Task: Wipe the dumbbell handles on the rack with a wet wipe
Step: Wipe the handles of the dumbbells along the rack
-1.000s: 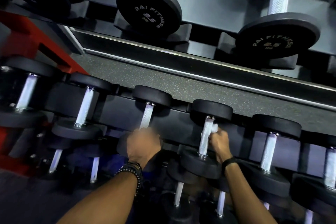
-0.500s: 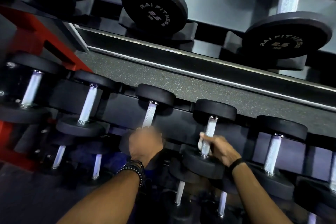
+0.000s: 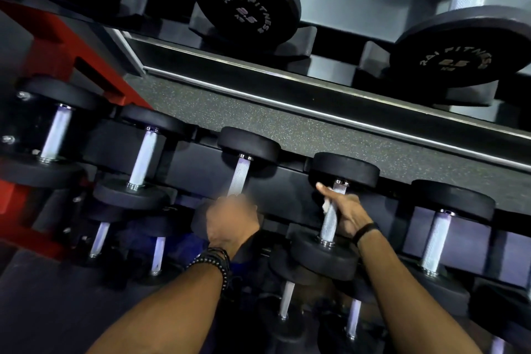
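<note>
From my head view, right of centre, my right hand (image 3: 346, 211) is wrapping the white wet wipe (image 3: 327, 204) around a dumbbell handle (image 3: 330, 220). At centre, my left hand (image 3: 232, 221) is curling over the neighbouring dumbbell (image 3: 244, 158), blurred.

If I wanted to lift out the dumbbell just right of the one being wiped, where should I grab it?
Probably by the ridged silver handle between its two black round heads, coming from the front and above. The bar lies bare and reachable, while the heads look too broad to grip.
</note>
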Motion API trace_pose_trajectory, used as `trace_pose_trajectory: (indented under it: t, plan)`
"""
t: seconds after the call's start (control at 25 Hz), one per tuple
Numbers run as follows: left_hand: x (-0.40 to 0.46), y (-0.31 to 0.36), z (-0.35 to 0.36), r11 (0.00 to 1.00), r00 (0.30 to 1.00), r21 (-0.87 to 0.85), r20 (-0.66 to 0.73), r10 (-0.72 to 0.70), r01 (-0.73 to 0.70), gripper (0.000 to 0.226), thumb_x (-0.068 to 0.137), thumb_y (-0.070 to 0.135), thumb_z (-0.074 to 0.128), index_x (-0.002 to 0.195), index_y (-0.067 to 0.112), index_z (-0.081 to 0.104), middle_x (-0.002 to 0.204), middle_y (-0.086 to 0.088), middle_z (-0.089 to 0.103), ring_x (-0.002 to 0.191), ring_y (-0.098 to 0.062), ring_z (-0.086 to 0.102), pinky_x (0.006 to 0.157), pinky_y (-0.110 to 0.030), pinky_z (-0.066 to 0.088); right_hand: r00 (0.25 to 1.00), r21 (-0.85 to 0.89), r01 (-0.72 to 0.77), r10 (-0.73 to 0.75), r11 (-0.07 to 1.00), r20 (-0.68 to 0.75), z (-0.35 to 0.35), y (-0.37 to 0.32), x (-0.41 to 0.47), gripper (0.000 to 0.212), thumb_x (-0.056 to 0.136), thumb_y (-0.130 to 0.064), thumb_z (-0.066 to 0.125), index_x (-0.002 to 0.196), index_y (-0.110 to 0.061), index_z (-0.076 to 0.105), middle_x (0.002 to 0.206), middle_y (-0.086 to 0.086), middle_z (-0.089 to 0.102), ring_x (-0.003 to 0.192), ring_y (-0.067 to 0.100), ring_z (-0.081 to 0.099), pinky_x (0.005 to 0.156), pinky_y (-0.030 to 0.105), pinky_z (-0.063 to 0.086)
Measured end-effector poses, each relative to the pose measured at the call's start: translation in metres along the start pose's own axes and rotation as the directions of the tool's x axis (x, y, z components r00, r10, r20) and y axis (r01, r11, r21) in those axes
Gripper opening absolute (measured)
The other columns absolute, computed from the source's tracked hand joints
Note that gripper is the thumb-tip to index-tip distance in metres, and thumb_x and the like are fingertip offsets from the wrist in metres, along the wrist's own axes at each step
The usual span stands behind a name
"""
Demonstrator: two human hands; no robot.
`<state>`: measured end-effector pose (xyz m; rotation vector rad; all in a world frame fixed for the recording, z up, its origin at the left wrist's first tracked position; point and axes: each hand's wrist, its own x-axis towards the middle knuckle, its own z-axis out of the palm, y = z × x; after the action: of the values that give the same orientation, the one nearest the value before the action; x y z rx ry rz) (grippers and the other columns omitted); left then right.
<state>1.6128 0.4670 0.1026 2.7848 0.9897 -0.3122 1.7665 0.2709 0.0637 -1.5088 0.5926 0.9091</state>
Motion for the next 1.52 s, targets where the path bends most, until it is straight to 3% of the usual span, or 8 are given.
trace_pose_trajectory:
  t: [0.16, 0.32, 0.44, 0.56, 0.84, 1.0, 1.12, 1.52]
  plan:
    - [0.0, 0.0, -0.001, 1.0, 1.0, 0.008, 0.002, -0.01, 0.01, 0.034, 0.087, 0.049, 0.056, 0.098, 0.019, 0.068, 0.096, 0.0, 0.07, 0.094, -0.023, 0.063, 0.07, -0.034, 0.047, 0.967, -0.245, 0.137, -0.183, 0.96, -0.176, 0.007, 0.027, -0.004, 0.019, 0.071, -0.006, 0.079, 0.084, 0.001, 0.067, 0.062, 0.008, 0.064, 0.043, 0.014, 0.057, 0.049, 0.027, 0.049]
    - [-0.002, 0.001, 0.0, 1.0, 1.0, 0.01, 0.003, -0.001, 0.0, 0.034, 0.086, 0.049, 0.057, 0.097, 0.019, 0.068, 0.095, -0.001, 0.07, 0.093, -0.023, 0.063, 0.068, -0.033, 0.046, 0.943, -0.649, 0.029, -0.237, 0.76, -0.236, -0.025, 0.037, -0.028, 0.038, 0.055, -0.033, 0.092, 0.068, -0.014, 0.062, 0.063, -0.001, 0.062, 0.058, 0.013, 0.057, 0.053, 0.026, 0.044]
    - [-0.001, 0.001, -0.001, 1.0, 1.0, 0.018, 0.006, 0.002, -0.002, 0.035, 0.087, 0.049, 0.056, 0.098, 0.019, 0.069, 0.095, 0.0, 0.07, 0.093, -0.023, 0.063, 0.068, -0.033, 0.047, 0.851, -0.399, 0.231, -0.383, 0.887, -0.359, -0.022, 0.007, -0.022, 0.044, 0.055, -0.025, 0.094, 0.064, -0.018, 0.051, 0.065, -0.001, 0.056, 0.058, 0.013, 0.049, 0.058, 0.026, 0.044]
    - [-0.001, 0.002, -0.001, 1.0, 1.0, 0.021, 0.003, -0.001, 0.001, 0.035, 0.086, 0.049, 0.057, 0.097, 0.018, 0.069, 0.094, -0.001, 0.071, 0.093, -0.024, 0.064, 0.068, -0.034, 0.048, 0.876, -0.011, 0.368, -0.35, 0.93, -0.331, -0.015, -0.008, -0.015, 0.033, 0.068, 0.0, 0.082, 0.068, -0.014, 0.053, 0.064, 0.001, 0.058, 0.053, 0.008, 0.051, 0.051, 0.02, 0.046]
    - [-0.001, 0.001, 0.0, 1.0, 1.0, 0.022, 0.003, 0.01, -0.01, 0.033, 0.084, 0.048, 0.06, 0.093, 0.017, 0.07, 0.09, -0.002, 0.071, 0.089, -0.025, 0.065, 0.066, -0.034, 0.047, 0.926, -0.283, 0.195, -0.271, 0.939, -0.262, -0.034, 0.052, -0.022, 0.032, 0.078, 0.014, 0.052, 0.067, -0.011, 0.069, 0.063, 0.007, 0.064, 0.051, 0.011, 0.056, 0.05, 0.022, 0.05]
    - [-0.002, 0.002, -0.001, 0.999, 1.0, 0.033, -0.005, 0.008, -0.008, 0.033, 0.085, 0.049, 0.059, 0.093, 0.018, 0.07, 0.091, -0.001, 0.071, 0.089, -0.024, 0.065, 0.067, -0.033, 0.047, 0.842, 0.014, 0.28, -0.238, 0.96, -0.484, -0.004, 0.0, 0.0, 0.025, 0.079, 0.008, 0.06, 0.063, -0.011, 0.062, 0.063, 0.0, 0.056, 0.059, 0.011, 0.048, 0.055, 0.023, 0.043]
    - [-0.001, 0.002, 0.0, 0.999, 1.0, 0.041, -0.006, 0.008, -0.007, 0.034, 0.084, 0.049, 0.06, 0.093, 0.018, 0.07, 0.09, -0.001, 0.071, 0.089, -0.025, 0.065, 0.066, -0.033, 0.047, 0.779, -0.112, 0.403, -0.404, 0.908, -0.478, 0.015, 0.015, -0.012, 0.02, 0.082, 0.007, 0.052, 0.077, -0.008, 0.064, 0.073, -0.004, 0.061, 0.07, 0.006, 0.052, 0.07, 0.024, 0.045]
    - [-0.001, 0.005, 0.001, 0.998, 1.0, 0.064, -0.009, 0.016, -0.015, 0.037, 0.087, 0.052, 0.055, 0.091, 0.018, 0.07, 0.088, -0.001, 0.07, 0.088, -0.025, 0.065, 0.064, -0.033, 0.046, 0.917, 0.03, 0.31, -0.29, 0.95, -0.273, 0.014, -0.007, -0.039, 0.045, 0.074, 0.026, 0.039, 0.065, -0.019, 0.032, 0.061, -0.006, 0.037, 0.052, 0.004, 0.035, 0.044, 0.017, 0.029]
